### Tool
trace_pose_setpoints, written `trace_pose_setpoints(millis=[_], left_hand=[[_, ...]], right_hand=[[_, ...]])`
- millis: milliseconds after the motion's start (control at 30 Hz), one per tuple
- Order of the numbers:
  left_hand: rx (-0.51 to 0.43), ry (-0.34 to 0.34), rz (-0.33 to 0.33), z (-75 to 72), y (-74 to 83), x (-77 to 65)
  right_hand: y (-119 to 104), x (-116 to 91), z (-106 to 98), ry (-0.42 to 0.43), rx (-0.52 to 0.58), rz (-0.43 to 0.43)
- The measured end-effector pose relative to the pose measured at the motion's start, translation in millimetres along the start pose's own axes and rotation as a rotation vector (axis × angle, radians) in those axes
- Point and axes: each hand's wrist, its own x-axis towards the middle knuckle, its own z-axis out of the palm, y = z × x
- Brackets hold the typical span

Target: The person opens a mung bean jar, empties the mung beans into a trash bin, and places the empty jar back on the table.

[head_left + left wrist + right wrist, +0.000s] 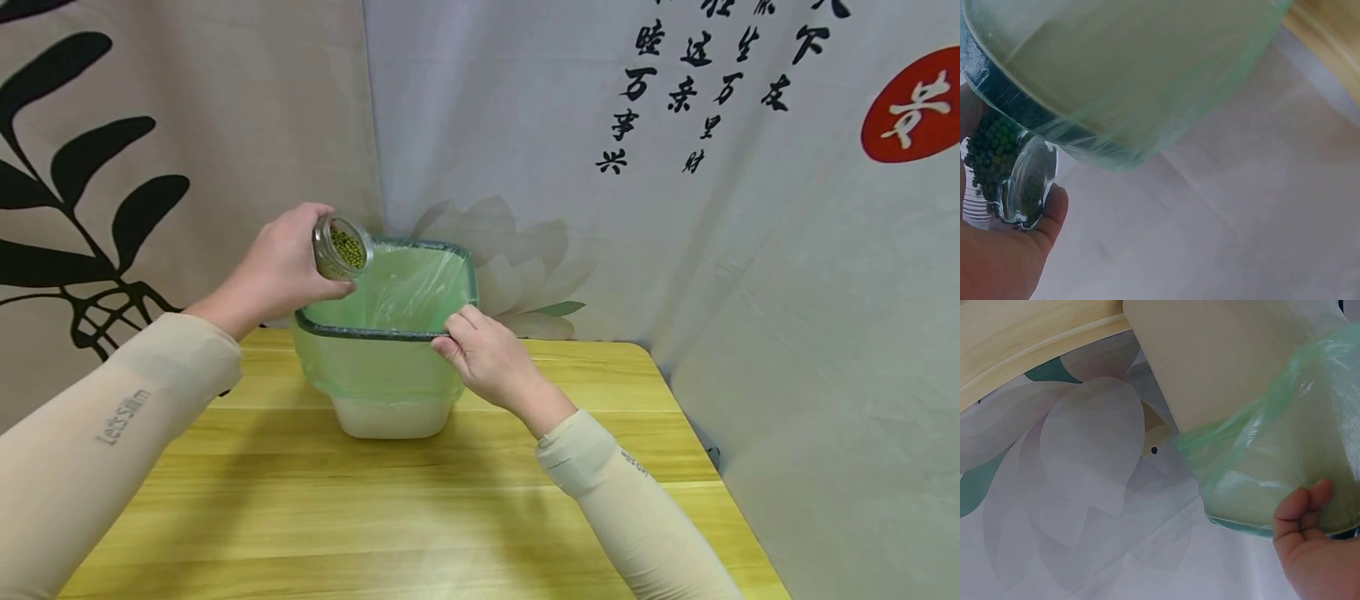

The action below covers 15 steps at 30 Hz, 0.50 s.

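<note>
The left arm reaches up and forward from the lower left, and the left hand (281, 258) holds a jar (324, 252) tipped on its side at the left edge of a bin (392, 419), fingers wrapped round the glass and thumb underneath. Green beans (348, 248) lie inside the jar. The right arm comes in from the lower right; the right hand (491, 354) pinches the bin's dark rim (367, 334) at its near right corner, over the green liner (375, 367), fingers curled. The bin stands on the table (375, 517). The left sleeve (150, 392) reads "Let's Slim"; print on the right sleeve (637, 500) is too small to read. The curtain (480, 108) carries black characters, including 万事兴, and a white 贵 on a red oval (881, 133).
</note>
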Motion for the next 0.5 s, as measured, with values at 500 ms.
trace_pose_setpoints(millis=[500], left_hand=[[0.087, -0.034, 0.075, 1.8, 3.2, 4.9]], right_hand=[[1.7, -0.2, 0.6, 0.002, 0.004, -0.005]])
